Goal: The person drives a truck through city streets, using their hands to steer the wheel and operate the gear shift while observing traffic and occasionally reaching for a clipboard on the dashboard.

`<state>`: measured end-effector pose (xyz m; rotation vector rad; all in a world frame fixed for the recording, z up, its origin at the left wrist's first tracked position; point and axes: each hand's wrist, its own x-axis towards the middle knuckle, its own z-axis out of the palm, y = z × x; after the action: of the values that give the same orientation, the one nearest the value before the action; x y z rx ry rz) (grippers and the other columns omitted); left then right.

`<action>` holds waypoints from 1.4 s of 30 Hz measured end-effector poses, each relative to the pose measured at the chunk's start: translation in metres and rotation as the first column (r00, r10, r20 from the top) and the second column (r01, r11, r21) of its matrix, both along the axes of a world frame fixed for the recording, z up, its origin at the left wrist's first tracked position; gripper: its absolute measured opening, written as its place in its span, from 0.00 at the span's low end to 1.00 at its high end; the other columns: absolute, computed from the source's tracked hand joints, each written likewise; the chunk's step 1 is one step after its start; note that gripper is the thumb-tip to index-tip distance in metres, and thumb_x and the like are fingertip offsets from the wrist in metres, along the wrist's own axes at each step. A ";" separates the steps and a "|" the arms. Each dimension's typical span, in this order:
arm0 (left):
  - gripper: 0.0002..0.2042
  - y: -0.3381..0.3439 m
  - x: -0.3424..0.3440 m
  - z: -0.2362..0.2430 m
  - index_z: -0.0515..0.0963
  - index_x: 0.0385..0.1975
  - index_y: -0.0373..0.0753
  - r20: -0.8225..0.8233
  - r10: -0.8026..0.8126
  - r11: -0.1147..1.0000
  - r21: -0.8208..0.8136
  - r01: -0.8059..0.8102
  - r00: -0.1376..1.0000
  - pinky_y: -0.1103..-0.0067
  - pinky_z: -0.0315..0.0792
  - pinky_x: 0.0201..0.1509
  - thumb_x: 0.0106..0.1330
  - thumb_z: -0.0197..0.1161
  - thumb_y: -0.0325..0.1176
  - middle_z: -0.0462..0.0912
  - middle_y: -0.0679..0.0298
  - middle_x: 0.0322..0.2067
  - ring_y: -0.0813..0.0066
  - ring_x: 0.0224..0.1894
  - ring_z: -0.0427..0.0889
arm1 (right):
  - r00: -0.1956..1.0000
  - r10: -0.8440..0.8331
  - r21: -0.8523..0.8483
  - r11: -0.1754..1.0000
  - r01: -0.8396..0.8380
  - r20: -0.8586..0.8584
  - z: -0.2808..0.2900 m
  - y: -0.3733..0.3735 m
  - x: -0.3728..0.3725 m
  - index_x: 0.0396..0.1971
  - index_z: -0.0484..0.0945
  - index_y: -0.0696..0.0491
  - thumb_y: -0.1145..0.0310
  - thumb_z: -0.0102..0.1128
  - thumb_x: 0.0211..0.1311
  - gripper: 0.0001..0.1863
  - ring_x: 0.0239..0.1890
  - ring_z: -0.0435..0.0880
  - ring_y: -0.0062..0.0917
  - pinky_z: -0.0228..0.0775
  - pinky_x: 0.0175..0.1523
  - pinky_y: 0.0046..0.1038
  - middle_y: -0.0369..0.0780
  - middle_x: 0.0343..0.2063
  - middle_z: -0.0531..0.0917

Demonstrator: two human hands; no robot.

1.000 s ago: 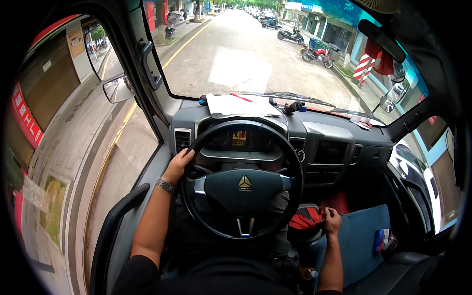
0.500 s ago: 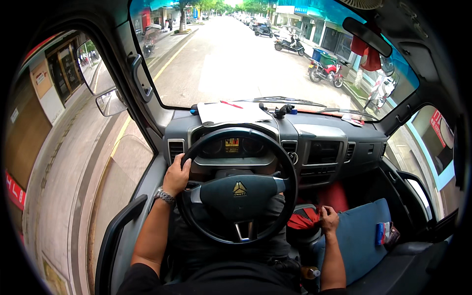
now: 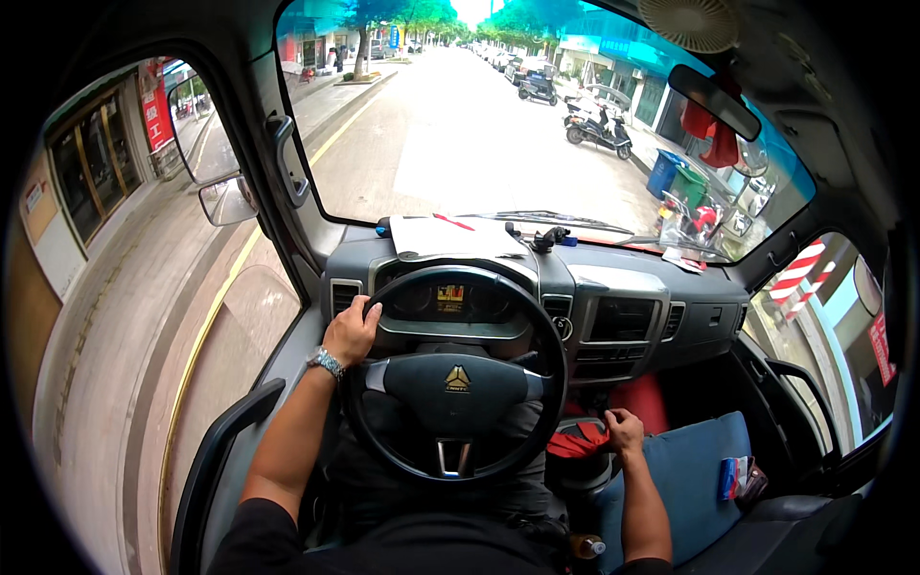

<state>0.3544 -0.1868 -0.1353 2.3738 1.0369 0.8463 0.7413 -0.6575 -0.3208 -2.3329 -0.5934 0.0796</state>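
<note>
My left hand (image 3: 351, 331) grips the upper left of the black steering wheel (image 3: 546, 335), with a metal watch on that wrist. At lower right my right hand (image 3: 623, 429) is closed on the gear lever (image 3: 601, 403), just left of the blue-grey passenger seat (image 3: 676, 479). Red fabric (image 3: 577, 441) lies around the lever's base. A small blue, red and white packet (image 3: 733, 479) and a dark item (image 3: 754, 487) rest on the seat. A bottle (image 3: 585, 546) is partly visible beside the seat.
A white paper pad with a red pen (image 3: 446, 237) and a black mount (image 3: 544, 240) sit on the dashboard (image 3: 709, 287). Through the windscreen are a road, parked scooters (image 3: 599, 129), blue and green bins (image 3: 676, 177) and parked cars. A shopfront and kerb show through the left window.
The street has moved back past the cab, bringing the scooters and bins closer. My right hand has shifted slightly left with the lever. My left hand stays on the wheel.
</note>
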 end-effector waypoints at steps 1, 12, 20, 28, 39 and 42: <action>0.23 0.003 0.003 0.004 0.76 0.58 0.37 -0.022 -0.001 1.000 0.018 0.001 1.000 0.52 0.78 0.53 0.80 0.54 0.52 0.87 0.38 0.42 0.34 0.49 0.85 | 1.000 0.004 -0.050 0.999 -0.004 0.000 -0.001 0.011 0.007 0.43 0.92 0.48 0.46 0.67 0.65 0.22 0.45 0.92 0.42 0.82 0.53 0.40 0.46 0.38 0.92; 0.23 0.005 -0.001 0.001 0.78 0.56 0.37 -0.014 0.009 1.000 -0.004 -0.009 1.000 0.55 0.78 0.51 0.80 0.55 0.52 0.88 0.40 0.40 0.36 0.49 0.86 | 0.956 -0.003 0.233 0.970 -0.068 0.294 -0.018 -0.003 -0.022 0.44 0.88 0.51 0.62 0.68 0.64 0.12 0.38 0.90 0.38 0.82 0.47 0.37 0.43 0.37 0.89; 0.23 0.008 0.019 0.015 0.78 0.57 0.37 -0.086 -0.061 0.998 0.002 0.062 0.994 0.57 0.78 0.53 0.79 0.56 0.52 0.88 0.41 0.41 0.39 0.49 0.86 | 0.978 0.152 -0.326 0.940 -0.098 0.143 0.019 0.061 0.023 0.46 0.91 0.47 0.48 0.66 0.65 0.21 0.52 0.89 0.42 0.80 0.59 0.42 0.44 0.45 0.91; 0.21 0.010 0.013 0.009 0.79 0.55 0.39 -0.044 -0.054 0.999 -0.006 0.053 0.998 0.58 0.78 0.52 0.80 0.56 0.52 0.88 0.43 0.41 0.40 0.50 0.87 | 0.965 0.123 -0.209 0.975 -0.074 0.232 0.008 0.053 0.019 0.40 0.92 0.47 0.48 0.67 0.64 0.18 0.48 0.90 0.39 0.81 0.55 0.42 0.42 0.40 0.91; 0.20 0.008 0.010 0.007 0.78 0.54 0.38 -0.027 -0.041 0.999 0.023 0.042 0.999 0.57 0.79 0.50 0.79 0.57 0.50 0.88 0.42 0.39 0.38 0.48 0.87 | 0.958 0.143 -0.235 0.968 -0.083 0.250 0.014 0.055 0.014 0.40 0.92 0.47 0.49 0.68 0.64 0.17 0.46 0.90 0.41 0.81 0.54 0.41 0.42 0.39 0.90; 0.20 0.013 0.010 0.004 0.78 0.54 0.38 -0.020 -0.049 0.999 0.020 0.049 0.999 0.58 0.79 0.50 0.79 0.57 0.49 0.88 0.44 0.38 0.39 0.47 0.87 | 0.959 0.181 -0.294 0.949 -0.112 0.219 0.016 0.052 0.022 0.41 0.92 0.48 0.46 0.67 0.66 0.20 0.48 0.89 0.42 0.81 0.56 0.42 0.44 0.42 0.90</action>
<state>0.3641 -0.1742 -0.1315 2.4189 0.9777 0.8217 0.7636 -0.6057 -0.3051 -2.5889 -0.9331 -0.0597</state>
